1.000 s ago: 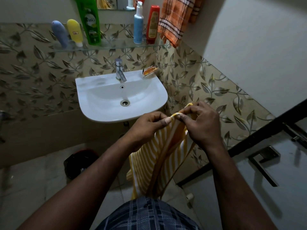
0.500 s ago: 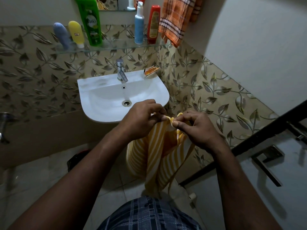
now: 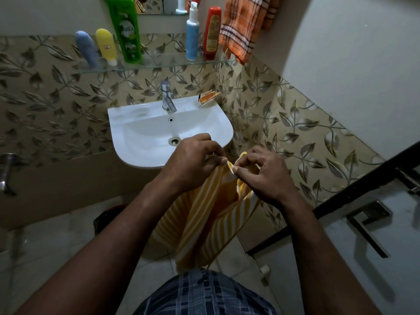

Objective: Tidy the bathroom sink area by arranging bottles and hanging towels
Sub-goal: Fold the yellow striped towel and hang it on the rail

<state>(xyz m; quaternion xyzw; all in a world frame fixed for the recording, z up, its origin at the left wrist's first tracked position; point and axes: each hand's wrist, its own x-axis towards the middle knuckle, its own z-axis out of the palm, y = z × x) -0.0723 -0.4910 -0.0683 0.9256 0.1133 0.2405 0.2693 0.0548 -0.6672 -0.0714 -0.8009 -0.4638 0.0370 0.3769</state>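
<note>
Leaf-patterned tile wall [image 3: 284, 114] | both hands pinch striped yellow towel [image 3: 204, 219]

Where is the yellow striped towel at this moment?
In the head view, the yellow striped towel hangs centre frame, its top edge pinched by the left hand and right hand, just in front of the white sink.

I am in a small home bathroom. Just beyond my left hand [image 3: 193, 164] a white sink [image 3: 136, 123] with a chrome tap [image 3: 167, 96] juts from a wall of leaf-patterned tiles [image 3: 45, 105]. Farther up from that hand, a glass shelf [image 3: 159, 64] carries toiletry bottles [image 3: 125, 30] under a mirror's edge [image 3: 150, 5]. An orange checked towel [image 3: 243, 26] hangs high above my right hand [image 3: 261, 176], and pale floor tiles [image 3: 45, 246] lie below both.
</note>
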